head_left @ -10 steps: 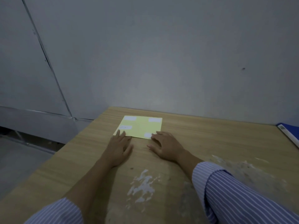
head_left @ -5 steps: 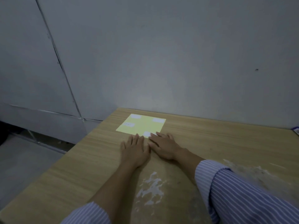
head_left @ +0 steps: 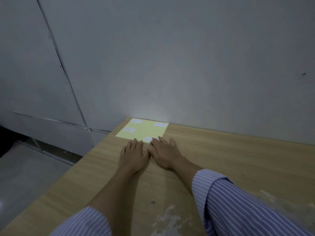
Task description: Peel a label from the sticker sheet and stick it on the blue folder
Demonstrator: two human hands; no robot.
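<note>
A yellow sticker sheet (head_left: 144, 131) with several white labels lies flat at the table's far left corner, against the wall. My left hand (head_left: 133, 155) rests palm down on the wood, its fingertips at the sheet's near edge. Beside it, my right hand (head_left: 165, 154) lies flat too, with fingertips over the sheet's near right corner, next to one white label (head_left: 148, 139). Both hands hold nothing. The blue folder is out of view.
The wooden table (head_left: 238, 160) runs to the right along a grey wall (head_left: 187, 65). Its left edge drops to a grey floor (head_left: 25, 176). White scuffed patches (head_left: 167, 218) mark the near tabletop. Striped sleeves cover both forearms.
My left hand slid right until it lies next to my right hand. The view has swung left, so the blue folder at the right edge dropped out of sight.
</note>
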